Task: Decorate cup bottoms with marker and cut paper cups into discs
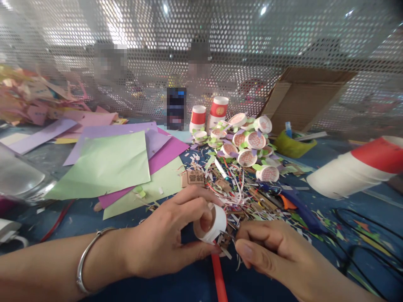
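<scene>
In the head view my left hand (176,230) is closed around a cut-down paper cup (217,224), its open mouth tilted toward me. Fingers and thumb pinch the white wall from either side. From below the cup a red paper strip (219,279) hangs toward the front edge. Close on the right, my right hand (267,247) is closed on what look like small scissors (232,228), with thin metal tips at the cup's wall; the fingers hide most of them. Paper scraps (233,188) lie thickly just beyond both hands.
Behind are decorated cup bottoms (248,142) in a pile and upright red-and-white cups (218,109). A stack of cups (355,172) lies at right, near a blue glue gun (299,205) and black cable (352,239). Coloured paper (116,155) covers the left; a perforated screen (151,63) stands behind.
</scene>
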Demonstrator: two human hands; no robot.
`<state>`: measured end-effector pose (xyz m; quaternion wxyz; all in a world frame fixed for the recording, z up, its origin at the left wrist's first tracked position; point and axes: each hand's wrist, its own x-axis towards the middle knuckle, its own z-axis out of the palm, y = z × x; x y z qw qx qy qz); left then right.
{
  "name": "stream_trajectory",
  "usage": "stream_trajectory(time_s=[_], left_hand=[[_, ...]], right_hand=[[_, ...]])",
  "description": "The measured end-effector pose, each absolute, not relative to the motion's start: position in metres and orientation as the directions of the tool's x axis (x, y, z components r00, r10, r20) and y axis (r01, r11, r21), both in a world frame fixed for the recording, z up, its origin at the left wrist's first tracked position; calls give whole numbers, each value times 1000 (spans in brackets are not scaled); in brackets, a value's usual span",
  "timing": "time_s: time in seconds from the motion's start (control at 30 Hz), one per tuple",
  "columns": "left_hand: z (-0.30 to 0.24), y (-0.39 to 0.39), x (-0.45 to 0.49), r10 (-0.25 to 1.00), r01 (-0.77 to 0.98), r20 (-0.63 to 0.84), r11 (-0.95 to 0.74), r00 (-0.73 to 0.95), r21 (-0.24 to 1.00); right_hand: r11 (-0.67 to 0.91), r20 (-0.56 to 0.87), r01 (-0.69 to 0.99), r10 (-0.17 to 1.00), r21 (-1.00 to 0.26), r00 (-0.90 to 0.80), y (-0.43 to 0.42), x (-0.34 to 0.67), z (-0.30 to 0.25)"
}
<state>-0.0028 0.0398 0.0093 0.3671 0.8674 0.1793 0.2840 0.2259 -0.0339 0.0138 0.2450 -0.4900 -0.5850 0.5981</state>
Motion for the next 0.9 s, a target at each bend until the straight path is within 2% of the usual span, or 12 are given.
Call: stream_trajectory(time_s=[0.2,0.3,0.37,0.43,0.5,0.57,0.63,0.7,0.8,0.9], left_hand=[[7,40,-3,522,72,357,-634,774,770],[4,40,-2,562,58,317,-549,764,834],[1,39,-1,608,35,224,-384,761,923],[-1,38,1,630,-10,88,-127,772,992],[-2,37,2,617,-61,-11,95,787,994],[-2,36,4,604,-96,-52,210,795,973],[0,36,5,601,-100,-81,262,795,960],[3,36,5,597,-64,-122,282,793,957],[4,35,5,591,15,-163,248,790,969],[3,33,4,570,75,-189,217,800,973]], right_hand=[[-166,-295,340,880,-926,-373,-34,226,13],[-161,-304,381,885,-911,-353,-35,225,13],[-140,-296,416,892,-898,-340,-37,225,14],[-67,-244,480,917,-875,-317,-40,225,15],[66,-127,577,949,-814,-289,-44,226,13],[208,36,663,964,-719,-263,-46,228,10],[296,177,712,955,-637,-238,-47,230,7],[322,254,731,945,-601,-207,-47,231,4],[269,232,731,960,-628,-153,-46,229,5],[145,119,700,989,-699,-86,-44,224,11]])
